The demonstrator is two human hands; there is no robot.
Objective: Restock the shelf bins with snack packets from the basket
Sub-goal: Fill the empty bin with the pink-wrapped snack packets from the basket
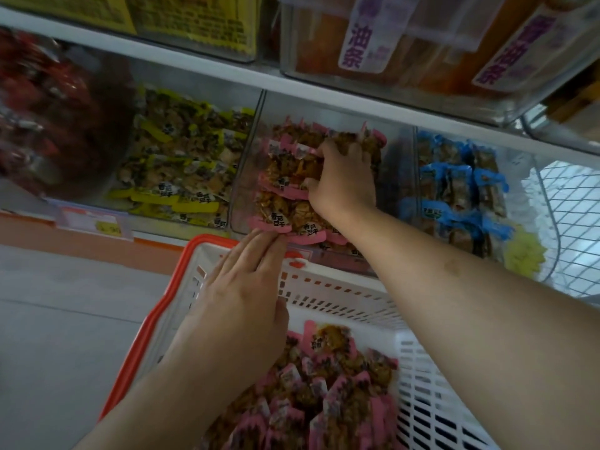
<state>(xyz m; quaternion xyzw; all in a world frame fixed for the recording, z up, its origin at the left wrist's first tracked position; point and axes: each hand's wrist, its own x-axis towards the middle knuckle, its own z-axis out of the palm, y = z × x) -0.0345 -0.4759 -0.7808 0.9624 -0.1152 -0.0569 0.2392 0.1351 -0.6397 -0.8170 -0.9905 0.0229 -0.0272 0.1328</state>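
A clear shelf bin (250, 151) in the middle of the shelf holds rows of pink-edged snack packets (282, 177). My right hand (344, 180) reaches into this bin, its fingers curled over the packets in the back rows. My left hand (243, 287) lies flat with straight fingers, its fingertips touching the front pink packets at the bin's lower edge. Below, a white basket with an orange rim (341, 293) holds several more pink packets (324, 394); my left forearm crosses over it.
Left of the pink bin is a bin of yellow-edged packets (181, 170), then red packets (42, 108). To the right sits a bin of blue-edged packets (461, 186) and a white wire rack (571, 216). Clear bins with orange packs (406, 37) stand on the shelf above.
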